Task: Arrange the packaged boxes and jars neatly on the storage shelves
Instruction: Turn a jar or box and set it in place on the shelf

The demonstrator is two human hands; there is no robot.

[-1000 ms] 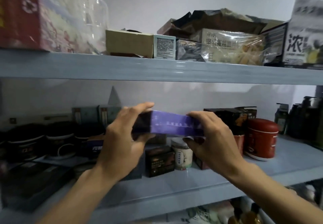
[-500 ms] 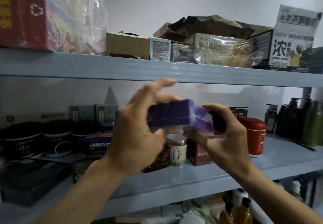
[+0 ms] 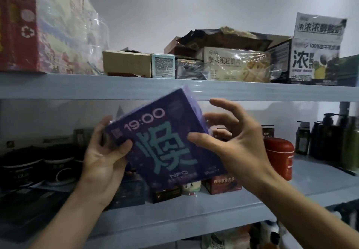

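Note:
A purple box [image 3: 165,141] with teal lettering is tilted with its printed face toward me, in front of the middle shelf [image 3: 194,209]. My left hand [image 3: 104,159] grips its left edge, thumb on the face. My right hand [image 3: 231,143] hovers at the box's right side with fingers spread; its thumb tip is at the face, and I cannot tell if it touches. Behind the box stand a red jar [image 3: 279,155], a small white jar [image 3: 191,187] and a dark red box [image 3: 223,184], partly hidden.
The top shelf [image 3: 174,87] carries a red carton [image 3: 19,25], a brown cardboard box [image 3: 126,64], a wrapped snack pack [image 3: 237,66] and a milk carton box [image 3: 314,54]. Black bowls [image 3: 38,167] sit at the left, dark bottles [image 3: 330,137] at the right.
The purple box has turned from edge-on to face-on and risen a little. My right hand has let go of it and opened; my left hand keeps hold.

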